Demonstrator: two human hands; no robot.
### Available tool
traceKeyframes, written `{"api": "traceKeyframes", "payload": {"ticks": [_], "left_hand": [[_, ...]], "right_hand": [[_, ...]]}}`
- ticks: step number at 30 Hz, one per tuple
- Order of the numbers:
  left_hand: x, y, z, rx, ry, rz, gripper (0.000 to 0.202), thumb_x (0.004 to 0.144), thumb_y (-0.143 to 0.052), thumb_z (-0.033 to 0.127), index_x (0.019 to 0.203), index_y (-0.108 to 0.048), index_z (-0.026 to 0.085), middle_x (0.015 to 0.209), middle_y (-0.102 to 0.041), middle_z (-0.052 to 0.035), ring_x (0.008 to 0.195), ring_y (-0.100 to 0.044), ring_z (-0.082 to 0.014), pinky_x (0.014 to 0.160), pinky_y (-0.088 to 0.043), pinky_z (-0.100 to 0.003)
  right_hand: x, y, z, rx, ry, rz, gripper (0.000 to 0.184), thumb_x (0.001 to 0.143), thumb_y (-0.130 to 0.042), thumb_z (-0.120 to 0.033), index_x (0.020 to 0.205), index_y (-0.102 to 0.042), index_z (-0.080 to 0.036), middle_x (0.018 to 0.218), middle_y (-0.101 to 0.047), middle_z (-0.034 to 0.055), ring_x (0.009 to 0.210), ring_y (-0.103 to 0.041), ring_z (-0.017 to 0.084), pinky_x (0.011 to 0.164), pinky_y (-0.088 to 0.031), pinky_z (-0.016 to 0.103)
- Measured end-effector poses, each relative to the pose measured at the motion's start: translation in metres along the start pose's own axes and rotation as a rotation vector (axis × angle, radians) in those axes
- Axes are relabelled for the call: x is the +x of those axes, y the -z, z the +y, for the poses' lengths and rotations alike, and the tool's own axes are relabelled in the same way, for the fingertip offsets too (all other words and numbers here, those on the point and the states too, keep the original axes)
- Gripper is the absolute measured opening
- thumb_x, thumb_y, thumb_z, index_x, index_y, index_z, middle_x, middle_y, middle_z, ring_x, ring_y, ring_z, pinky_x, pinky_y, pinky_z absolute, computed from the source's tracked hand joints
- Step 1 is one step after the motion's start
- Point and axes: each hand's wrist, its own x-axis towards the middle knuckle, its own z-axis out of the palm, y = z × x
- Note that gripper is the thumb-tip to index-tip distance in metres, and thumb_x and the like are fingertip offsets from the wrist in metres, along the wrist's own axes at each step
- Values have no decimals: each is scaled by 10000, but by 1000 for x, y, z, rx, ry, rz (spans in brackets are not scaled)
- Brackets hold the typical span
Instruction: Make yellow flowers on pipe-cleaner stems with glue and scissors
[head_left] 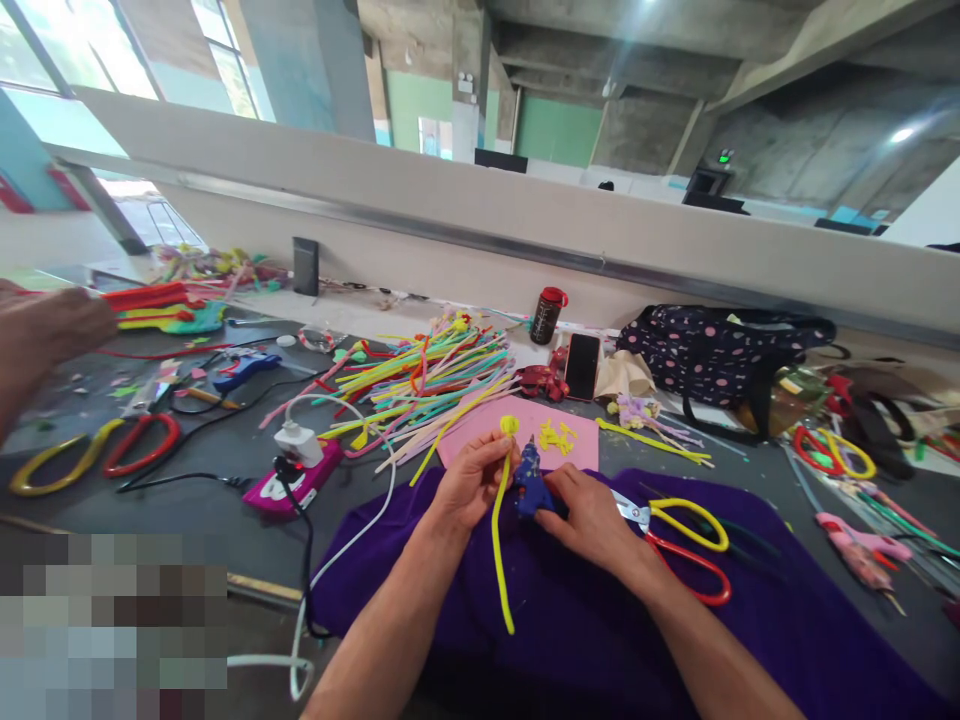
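My left hand [471, 480] is closed in a pinch on a yellow pipe cleaner [498, 545] with a small coiled head at its top; the stem hangs down over the purple cloth [570, 620]. My right hand [589, 515] grips a blue glue gun [529, 478], its nozzle touching the pipe cleaner just under the coil. Both hands work above the near edge of a pink sheet [574, 445] that carries small yellow scraps [556, 435].
A heap of coloured pipe cleaners [420, 375] lies behind my left hand. Yellow-and-red scissors [686, 545] rest to the right. A power strip with charger [296, 465], a phone [582, 365], a dark bottle [547, 315] and a dotted bag [712, 350] surround them. Another person's hand [45, 330] is at far left.
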Motion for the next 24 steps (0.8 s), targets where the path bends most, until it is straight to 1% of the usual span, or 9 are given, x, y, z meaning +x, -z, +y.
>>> {"api": "traceKeyframes", "payload": {"ticks": [4, 9, 11, 13, 15, 17, 19, 21, 24], "left_hand": [[1, 0, 2, -6, 16, 30, 116, 678, -615, 190, 672, -533, 108, 548, -501, 26, 374, -360, -1, 303, -206, -95], [5, -1, -3, 8, 10, 34, 99, 688, -610, 188, 694, -541, 117, 553, -495, 35, 377, -349, 0, 313, -230, -94], [6, -1, -6, 22, 30, 33, 98, 685, -612, 190, 709, -545, 122, 563, -504, 36, 375, -344, 1, 315, -237, -95], [7, -1, -7, 35, 46, 41, 104, 680, -616, 194, 716, -545, 127, 567, -512, 37, 371, -350, 0, 315, -248, -98], [7, -2, -7, 41, 51, 40, 110, 673, -620, 195, 712, -543, 127, 572, -522, 33, 365, -358, 0, 309, -248, -99], [6, -3, -7, 46, 57, 23, 116, 668, -622, 195, 702, -536, 125, 576, -530, 28, 361, -370, -1, 302, -245, -98], [5, -5, -7, 47, 61, 4, 122, 670, -621, 197, 686, -526, 122, 573, -532, 26, 355, -378, -1, 303, -254, -101], [3, -6, -7, 40, 61, -8, 128, 673, -618, 199, 672, -517, 121, 564, -527, 27, 348, -375, -2, 306, -267, -107], [2, -8, -8, 14, 64, -13, 144, 665, -622, 206, 656, -506, 120, 543, -511, 28, 336, -356, -5, 296, -254, -116]], "right_hand": [[1, 0, 3, -31, 10, 0, 282, 759, -541, -395, 932, -515, -174, 884, -513, 49, 799, -501, 187, 697, -363, 289], [6, -10, -5, -95, 28, -50, 334, 738, -566, -429, 949, -536, -172, 894, -534, 64, 796, -514, 202, 692, -380, 307], [3, -6, -1, -92, 37, -32, 353, 744, -558, -449, 960, -541, -170, 900, -548, 68, 804, -522, 208, 700, -391, 315], [-8, 6, 13, -85, 45, 30, 345, 781, -526, -429, 1012, -533, -172, 940, -558, 76, 858, -521, 215, 743, -394, 325], [-28, 23, 38, -106, 11, 96, 237, 842, -466, -315, 1023, -538, -179, 972, -567, 78, 908, -517, 206, 796, -386, 330], [-53, 38, 67, -158, -73, 88, 191, 843, -456, -267, 983, -559, -188, 948, -576, 72, 900, -528, 204, 802, -396, 336], [-77, 45, 92, -229, -143, 51, 241, 794, -515, -264, 1022, -550, -191, 970, -569, 76, 910, -533, 220, 783, -422, 344], [-97, 43, 109, -252, -162, 7, 305, 782, -503, -229, 1086, -519, -214, 1056, -540, 69, 920, -545, 207, 759, -449, 322], [-113, 27, 124, -304, -191, 60, 352, 791, -447, -200, 1140, -484, -220, 1098, -530, 75, 936, -556, 205, 765, -462, 322]]}}
